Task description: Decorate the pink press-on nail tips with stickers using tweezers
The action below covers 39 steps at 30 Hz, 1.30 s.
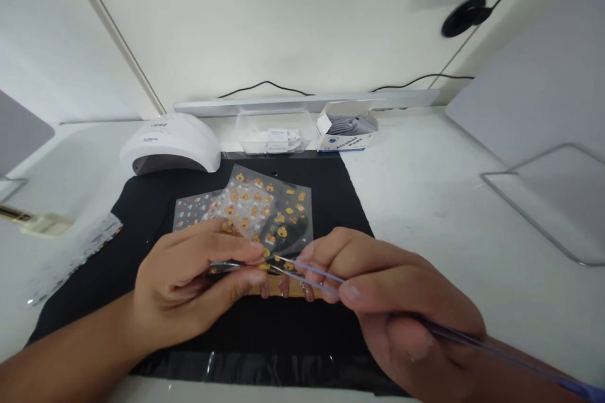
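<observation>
The left hand [174, 283] pinches a thin glossy piece [227, 266]; just right of those fingertips, purple tweezers [321, 272] point leftward, tips apart, gripped by the right hand [401, 302].

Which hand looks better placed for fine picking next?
Probably the right hand: it holds tweezers, tips parted. The left hand is busy pinching a thin item close by those tips.
</observation>
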Motion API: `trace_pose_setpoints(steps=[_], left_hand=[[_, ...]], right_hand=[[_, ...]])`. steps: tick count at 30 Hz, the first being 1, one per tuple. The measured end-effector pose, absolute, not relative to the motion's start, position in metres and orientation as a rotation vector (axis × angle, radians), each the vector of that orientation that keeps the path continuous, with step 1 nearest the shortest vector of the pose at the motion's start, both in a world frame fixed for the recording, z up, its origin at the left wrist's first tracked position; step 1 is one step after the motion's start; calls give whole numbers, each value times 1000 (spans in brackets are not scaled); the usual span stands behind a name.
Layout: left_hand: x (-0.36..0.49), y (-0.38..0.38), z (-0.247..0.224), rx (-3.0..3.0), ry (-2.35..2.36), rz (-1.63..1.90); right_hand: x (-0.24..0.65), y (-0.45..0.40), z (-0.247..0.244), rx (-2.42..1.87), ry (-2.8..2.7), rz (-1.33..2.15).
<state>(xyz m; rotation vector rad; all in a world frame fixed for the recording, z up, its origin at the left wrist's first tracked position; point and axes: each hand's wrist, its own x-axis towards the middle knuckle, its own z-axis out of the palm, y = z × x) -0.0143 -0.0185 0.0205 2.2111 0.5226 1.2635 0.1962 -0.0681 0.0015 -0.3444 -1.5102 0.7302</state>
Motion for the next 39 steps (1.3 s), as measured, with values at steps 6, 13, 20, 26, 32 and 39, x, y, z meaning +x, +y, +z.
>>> trace_pose_setpoints(steps=[6, 13, 20, 26, 32, 39], left_hand=[[-15, -18, 21, 2244, 514, 1233], [-12, -16, 27, 2261, 455, 1244], [-13, -16, 27, 2279, 452, 1230], [-13, -15, 27, 2291, 446, 1228], [-14, -14, 27, 2327, 465, 1235], [-15, -15, 26, 2312, 486, 1153]], right_hand=[[197, -67, 1, -347, -1534, 710], [196, -66, 1, -372, -1525, 683], [196, -68, 3, -386, -1507, 716], [199, -69, 1, -415, -1554, 714], [200, -68, -1, -389, -1533, 728], [202, -66, 5, -402, -1562, 786]])
